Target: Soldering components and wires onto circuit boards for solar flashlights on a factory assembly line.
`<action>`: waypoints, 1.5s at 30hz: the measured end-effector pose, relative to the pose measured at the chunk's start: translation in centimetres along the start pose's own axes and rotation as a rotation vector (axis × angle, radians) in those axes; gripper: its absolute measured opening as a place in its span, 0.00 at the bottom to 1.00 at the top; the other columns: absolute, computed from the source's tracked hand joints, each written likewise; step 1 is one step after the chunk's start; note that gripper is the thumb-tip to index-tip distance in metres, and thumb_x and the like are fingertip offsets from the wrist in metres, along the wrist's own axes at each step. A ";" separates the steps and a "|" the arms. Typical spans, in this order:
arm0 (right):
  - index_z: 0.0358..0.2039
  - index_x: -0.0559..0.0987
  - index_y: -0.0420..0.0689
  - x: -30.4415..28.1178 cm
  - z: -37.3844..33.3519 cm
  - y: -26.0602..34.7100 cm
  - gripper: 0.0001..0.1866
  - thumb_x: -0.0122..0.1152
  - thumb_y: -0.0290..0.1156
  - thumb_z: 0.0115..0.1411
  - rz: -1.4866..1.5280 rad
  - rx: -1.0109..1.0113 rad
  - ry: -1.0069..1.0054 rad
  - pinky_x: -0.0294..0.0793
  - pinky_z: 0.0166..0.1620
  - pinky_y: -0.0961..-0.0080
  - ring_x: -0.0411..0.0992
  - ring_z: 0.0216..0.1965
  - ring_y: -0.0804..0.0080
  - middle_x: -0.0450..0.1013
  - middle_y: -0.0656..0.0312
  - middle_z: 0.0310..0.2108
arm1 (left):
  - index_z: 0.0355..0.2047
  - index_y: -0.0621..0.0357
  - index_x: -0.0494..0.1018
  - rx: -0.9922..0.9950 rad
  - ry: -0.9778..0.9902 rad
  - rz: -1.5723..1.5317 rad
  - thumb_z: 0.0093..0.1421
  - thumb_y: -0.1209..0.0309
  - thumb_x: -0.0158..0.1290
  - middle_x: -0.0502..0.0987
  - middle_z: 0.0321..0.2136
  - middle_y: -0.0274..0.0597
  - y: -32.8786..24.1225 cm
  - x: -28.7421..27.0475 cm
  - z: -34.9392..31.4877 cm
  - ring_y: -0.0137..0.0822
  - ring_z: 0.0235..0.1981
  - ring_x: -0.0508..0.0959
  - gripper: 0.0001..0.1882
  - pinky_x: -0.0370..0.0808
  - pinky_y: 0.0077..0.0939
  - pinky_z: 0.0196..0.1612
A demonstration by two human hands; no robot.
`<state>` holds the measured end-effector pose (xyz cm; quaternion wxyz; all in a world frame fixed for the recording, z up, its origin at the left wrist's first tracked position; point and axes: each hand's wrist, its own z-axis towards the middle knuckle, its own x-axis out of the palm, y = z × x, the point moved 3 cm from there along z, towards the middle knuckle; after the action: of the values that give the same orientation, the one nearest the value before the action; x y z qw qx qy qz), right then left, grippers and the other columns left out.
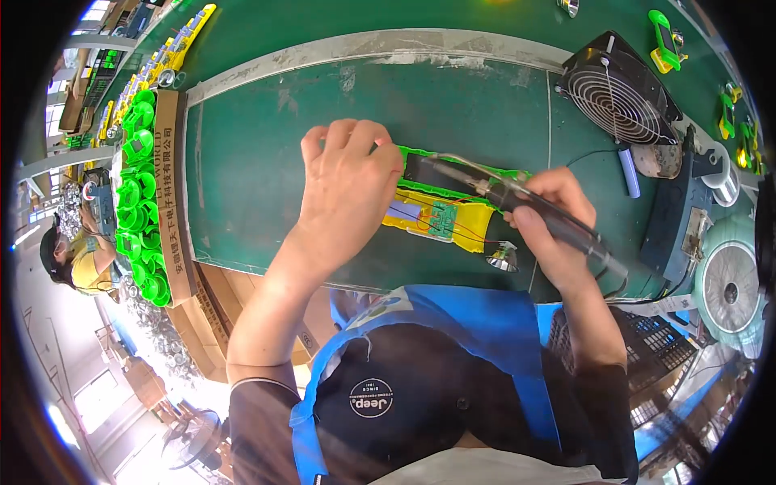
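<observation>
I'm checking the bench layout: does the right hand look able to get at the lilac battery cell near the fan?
Probably yes: the lilac battery cell lies close to the right hand, with bare green bench between. That hand grips a soldering iron, though, so it may need freeing first.

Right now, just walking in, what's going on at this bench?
A person holds an iron in the right hand, its tip over a green shell. The left hand is at that shell's left end; its fingertips are hidden. Nearer the person, a yellow shell bears a circuit board.
</observation>
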<state>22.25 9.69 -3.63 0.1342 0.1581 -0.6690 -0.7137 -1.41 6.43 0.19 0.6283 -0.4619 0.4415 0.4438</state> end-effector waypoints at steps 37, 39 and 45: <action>0.36 0.71 0.37 1.8 2.3 -0.2 0.07 0.60 0.22 0.59 -0.060 0.195 0.119 0.74 0.26 0.85 0.76 0.27 0.80 0.75 0.61 0.28 | 0.26 0.57 0.72 0.137 0.068 0.164 0.42 0.79 0.56 0.70 0.28 0.40 0.5 1.1 0.9 0.37 0.37 0.74 0.08 0.61 0.43 0.56; 0.36 0.71 0.37 2.1 2.2 -0.2 0.07 0.60 0.22 0.58 -0.084 0.222 0.101 0.75 0.27 0.85 0.76 0.27 0.80 0.74 0.61 0.28 | 0.26 0.57 0.72 0.136 0.073 0.159 0.42 0.79 0.56 0.70 0.29 0.40 0.5 1.0 0.8 0.37 0.37 0.74 0.09 0.61 0.43 0.56; 0.36 0.72 0.37 1.3 1.4 -0.2 0.08 0.61 0.24 0.58 0.057 0.234 0.005 0.77 0.30 0.82 0.77 0.26 0.77 0.76 0.60 0.26 | 0.26 0.57 0.72 0.142 0.056 0.142 0.42 0.79 0.56 0.70 0.28 0.39 0.5 0.9 0.7 0.36 0.38 0.74 0.08 0.61 0.44 0.56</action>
<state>20.49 10.48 -3.80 0.1365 0.1555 -0.7517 -0.6262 -1.59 7.36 -0.65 0.6139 -0.3960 0.5208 0.4417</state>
